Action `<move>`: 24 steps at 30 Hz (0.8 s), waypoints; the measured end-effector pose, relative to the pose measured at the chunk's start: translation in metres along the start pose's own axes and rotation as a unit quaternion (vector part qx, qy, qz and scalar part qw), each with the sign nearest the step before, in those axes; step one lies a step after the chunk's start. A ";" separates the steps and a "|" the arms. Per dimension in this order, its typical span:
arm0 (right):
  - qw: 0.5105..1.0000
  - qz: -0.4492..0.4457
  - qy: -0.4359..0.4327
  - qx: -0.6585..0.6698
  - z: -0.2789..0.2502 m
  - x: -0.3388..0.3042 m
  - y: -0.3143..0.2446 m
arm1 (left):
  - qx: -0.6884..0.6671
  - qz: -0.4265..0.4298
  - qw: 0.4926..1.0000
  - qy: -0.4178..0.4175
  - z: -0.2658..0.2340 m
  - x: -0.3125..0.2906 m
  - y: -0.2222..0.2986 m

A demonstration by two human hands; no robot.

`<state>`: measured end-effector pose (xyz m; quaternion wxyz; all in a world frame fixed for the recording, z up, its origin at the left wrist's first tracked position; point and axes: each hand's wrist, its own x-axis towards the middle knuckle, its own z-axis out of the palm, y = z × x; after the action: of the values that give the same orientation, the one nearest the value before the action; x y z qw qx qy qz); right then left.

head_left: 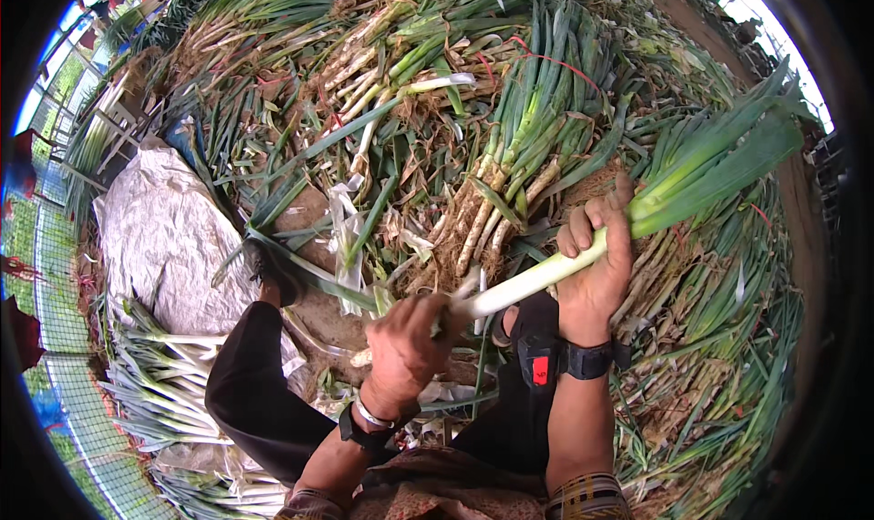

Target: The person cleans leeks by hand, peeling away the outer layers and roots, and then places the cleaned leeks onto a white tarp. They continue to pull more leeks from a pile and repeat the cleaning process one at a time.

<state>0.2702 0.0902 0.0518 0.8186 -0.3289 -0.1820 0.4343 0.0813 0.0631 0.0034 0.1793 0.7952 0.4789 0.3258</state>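
Observation:
A long leek [537, 270] slants across in front of me, its white stalk toward the lower left and its broad green leaves toward the upper right. My right hand [596, 256] has its fingers wrapped round the stalk where white turns to green. At the root end my left hand [410, 342] is closed in a fist, and it covers the leek's tip. A green leaf [332, 283] stretches away just left of that fist; whether the fist grips it as well is hidden. Just beyond the stalk lies a tied bundle of unpeeled leeks [510, 160] with brown roots.
Heaps of untrimmed leeks [719, 310] lie to the right and at the back. On the left a whitish sheet [173, 238] is spread, with cleaned leeks [168, 370] stacked nearer me. Dry leaf scraps [391, 210] litter the ground. Netting [73, 338] runs along the left edge.

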 end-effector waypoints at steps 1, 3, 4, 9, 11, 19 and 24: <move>0.999 0.013 -0.029 0.013 0.000 0.000 -0.002 | -0.022 -0.030 0.999 0.021 -0.002 -0.002 -0.008; 0.998 0.014 -0.051 0.034 -0.006 0.003 -0.003 | -0.205 -0.167 0.963 0.047 -0.015 -0.009 -0.025; 0.997 0.009 -0.068 0.048 -0.011 0.005 -0.007 | -0.364 -0.266 0.891 0.046 -0.022 -0.011 -0.031; 0.995 -0.005 -0.030 0.093 -0.021 0.013 -0.015 | -0.661 -0.346 0.635 0.199 -0.073 -0.029 -0.051; 0.984 0.018 -0.032 0.173 -0.030 0.017 -0.020 | -0.722 -0.305 0.596 0.175 -0.096 -0.044 -0.066; 0.942 0.099 -0.069 0.314 -0.060 0.029 -0.032 | -0.637 -0.274 0.665 0.277 -0.173 -0.077 -0.103; 0.947 0.111 -0.050 0.296 -0.059 0.020 -0.025 | -0.591 -0.292 0.653 0.373 -0.187 -0.088 -0.121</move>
<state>0.3305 0.0743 0.0271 0.8157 -0.0673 -0.0483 0.5724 -0.1543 0.0385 0.0359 0.5032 0.1519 0.4190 0.7404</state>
